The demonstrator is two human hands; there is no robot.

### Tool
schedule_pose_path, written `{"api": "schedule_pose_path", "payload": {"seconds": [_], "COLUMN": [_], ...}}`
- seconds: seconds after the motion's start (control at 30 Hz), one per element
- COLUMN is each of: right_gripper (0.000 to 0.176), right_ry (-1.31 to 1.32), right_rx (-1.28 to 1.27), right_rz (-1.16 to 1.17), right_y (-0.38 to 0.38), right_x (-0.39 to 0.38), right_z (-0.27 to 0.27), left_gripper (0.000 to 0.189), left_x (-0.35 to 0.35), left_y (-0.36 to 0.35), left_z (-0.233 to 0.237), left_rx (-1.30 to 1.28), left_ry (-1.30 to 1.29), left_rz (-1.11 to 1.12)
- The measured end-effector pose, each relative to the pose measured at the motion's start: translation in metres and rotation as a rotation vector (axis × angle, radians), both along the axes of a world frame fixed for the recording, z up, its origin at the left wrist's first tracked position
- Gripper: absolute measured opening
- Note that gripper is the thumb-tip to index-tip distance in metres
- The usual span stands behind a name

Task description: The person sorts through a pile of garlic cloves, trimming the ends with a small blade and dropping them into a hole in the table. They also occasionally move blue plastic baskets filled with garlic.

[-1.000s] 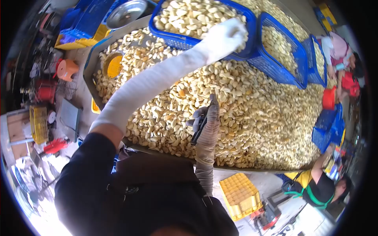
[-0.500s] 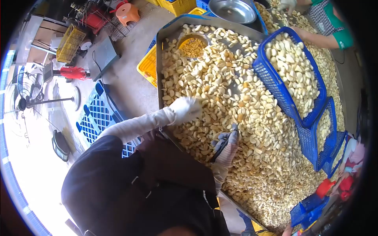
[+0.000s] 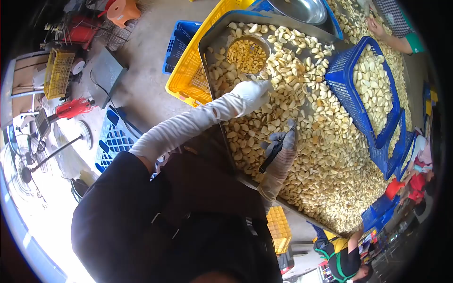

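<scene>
My left hand (image 3: pixel 254 96), in a white glove, is closed with curled fingers over pale, clove-like pieces (image 3: pixel 255 141) in a large metal tray (image 3: pixel 206 61). What its fingers hold, if anything, is hidden. Lower and to the right, my right hand (image 3: pixel 282 148), in a grey and striped glove, is closed around a dark-handled tool (image 3: pixel 271 159). Its far end is hard to make out. Just above my left hand, a round container (image 3: pixel 247 55) holds yellower pieces.
Blue baskets (image 3: pixel 347 78) of pale pieces stand along the right. A metal bowl (image 3: pixel 302 10) is at the top, and a yellow crate (image 3: pixel 191 66) lies beyond the tray's left edge. A co-worker's hand (image 3: pixel 376 28) is upper right; another person (image 3: pixel 347 264) is lower right.
The view has shifted and turned. My left hand has moved nearer the round container, while my right hand keeps the dark-handled tool. The co-worker's hand has come away from the blue basket.
</scene>
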State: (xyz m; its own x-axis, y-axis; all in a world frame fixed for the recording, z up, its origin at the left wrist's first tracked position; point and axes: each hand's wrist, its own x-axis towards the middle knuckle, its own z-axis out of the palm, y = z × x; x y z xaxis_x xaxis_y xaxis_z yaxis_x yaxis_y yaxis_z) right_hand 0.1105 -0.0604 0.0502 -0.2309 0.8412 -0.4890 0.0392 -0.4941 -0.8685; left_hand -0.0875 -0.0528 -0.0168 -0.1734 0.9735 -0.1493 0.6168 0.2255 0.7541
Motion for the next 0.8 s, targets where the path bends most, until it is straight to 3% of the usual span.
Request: {"api": "schedule_pose_path", "payload": {"seconds": [0.03,0.07,0.17,0.23,0.27,0.33,0.43,0.47,0.57,0.6,0.77,0.8], "right_gripper": [0.065,0.065,0.065,0.068,0.058,0.066,0.071,0.071,0.07,0.069,0.052,0.048], "right_ry": [-0.007,-0.02,-0.024,-0.013,-0.027,-0.009,-0.005,-0.012,-0.008,-0.009,-0.213,-0.264], "right_rx": [-0.001,-0.003,-0.005,-0.039,-0.031,-0.003,0.017,0.015,0.043,0.053,0.3,0.367], "right_rz": [-0.037,-0.076,-0.157,-0.183,-0.178,-0.202,-0.23,-0.228,-0.201,-0.19,0.276,0.353], "right_y": [-0.005,-0.011,-0.028,-0.035,-0.039,-0.046,-0.05,-0.052,-0.051,-0.052,-0.035,-0.031], "right_x": [-0.006,-0.01,-0.011,-0.017,-0.02,-0.03,-0.038,-0.039,-0.041,-0.041,-0.077,-0.077], "right_z": [0.005,0.011,0.01,0.007,0.007,0.014,0.021,0.022,0.023,0.024,0.031,0.033], "left_gripper": [0.027,0.028,0.028,0.048,0.05,0.053,0.044,0.047,0.045,0.041,0.029,0.027], "left_x": [-0.012,-0.033,-0.114,-0.136,-0.143,-0.148,-0.141,-0.143,-0.144,-0.14,-0.1,-0.096], "left_y": [-0.013,-0.021,-0.029,-0.018,-0.013,-0.003,0.017,0.013,0.013,0.009,-0.019,-0.022], "left_z": [0.006,0.011,0.002,0.017,0.026,0.033,0.018,-0.01,-0.007,0.007,0.036,0.048], "left_rx": [0.104,0.016,0.069,-0.119,-0.1,-0.005,-0.334,-0.248,-0.074,-0.161,-0.3,-0.358], "left_ry": [-0.188,-0.358,-0.564,-0.351,-0.158,0.273,0.553,0.539,0.267,0.071,-0.878,-0.908], "left_rz": [0.029,0.08,0.225,0.083,-0.065,-0.237,-0.443,-0.484,-0.437,-0.381,-0.339,-0.28]}}
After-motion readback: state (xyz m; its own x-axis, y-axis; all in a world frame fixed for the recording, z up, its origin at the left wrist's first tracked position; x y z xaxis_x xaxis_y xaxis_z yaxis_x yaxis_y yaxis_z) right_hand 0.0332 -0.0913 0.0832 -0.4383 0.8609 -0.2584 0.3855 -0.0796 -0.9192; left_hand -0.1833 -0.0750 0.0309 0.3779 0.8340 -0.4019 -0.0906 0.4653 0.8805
